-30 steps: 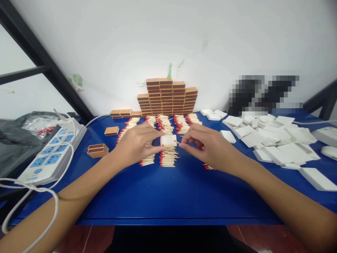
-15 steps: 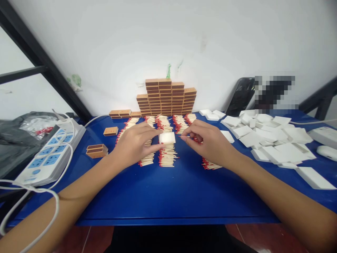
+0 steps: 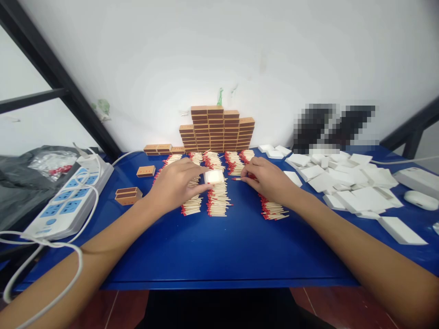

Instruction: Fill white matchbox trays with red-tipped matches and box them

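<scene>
My left hand (image 3: 178, 185) is closed on a small white matchbox tray (image 3: 214, 177), thumb at the near edge and fingers behind. The tray is above a pile of red-headed matches (image 3: 218, 201). To the right of it, my right hand (image 3: 265, 179) pinches a single match (image 3: 237, 179) by its stick, the red head pointing left toward the tray. The match and the tray are apart. Below my right palm lies another match pile (image 3: 272, 208), partly covered by the hand. More match piles (image 3: 233, 162) lie farther back between the hands.
Brown matchboxes (image 3: 216, 130) are stacked against the wall. Two upright boxes (image 3: 128, 195) and a single flat box (image 3: 146, 171) lie at left, near a white power strip (image 3: 73, 196) with a looping cable. White trays (image 3: 346, 178) are heaped on the right.
The view has shifted slightly. The tray has tilted in my left hand, and my right hand with the match has moved a little away from it to the right.
</scene>
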The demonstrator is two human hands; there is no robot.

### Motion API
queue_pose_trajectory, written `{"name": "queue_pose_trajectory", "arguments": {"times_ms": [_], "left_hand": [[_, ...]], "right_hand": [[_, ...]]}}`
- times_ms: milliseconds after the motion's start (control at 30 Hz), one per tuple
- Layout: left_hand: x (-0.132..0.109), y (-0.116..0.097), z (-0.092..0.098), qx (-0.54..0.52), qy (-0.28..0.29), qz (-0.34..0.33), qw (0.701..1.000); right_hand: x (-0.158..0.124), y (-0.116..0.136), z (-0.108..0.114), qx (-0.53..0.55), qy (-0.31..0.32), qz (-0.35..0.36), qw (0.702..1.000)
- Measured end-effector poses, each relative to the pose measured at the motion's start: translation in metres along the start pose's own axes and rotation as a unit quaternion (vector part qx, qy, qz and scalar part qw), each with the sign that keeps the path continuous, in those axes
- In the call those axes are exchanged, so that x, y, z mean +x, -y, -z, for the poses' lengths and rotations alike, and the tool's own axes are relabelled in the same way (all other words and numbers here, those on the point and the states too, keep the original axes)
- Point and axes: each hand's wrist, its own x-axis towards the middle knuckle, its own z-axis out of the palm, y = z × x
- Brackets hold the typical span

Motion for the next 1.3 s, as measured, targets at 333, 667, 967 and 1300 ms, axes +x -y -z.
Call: {"name": "queue_pose_trajectory", "arguments": {"times_ms": [333,667,967,1300], "left_hand": [[0.002,-0.002,-0.001,-0.021,-0.001,-0.019,1.000],[0.000,-0.007,-0.005,-0.032,0.001,-0.019,0.999],[0.002,-0.028,-0.005,-0.079,-0.012,-0.025,0.996],[0.001,-0.007,-0.004,-0.035,-0.028,-0.001,0.999]], "right_hand": [[0.003,0.000,0.002,0.017,0.037,0.004,0.999],[-0.002,0.039,0.014,0.106,-0.049,0.035,0.993],[-0.008,0.076,0.013,0.061,-0.084,0.094,0.990],[-0.014,0.070,0.023,0.141,-0.027,0.051,0.988]]}}
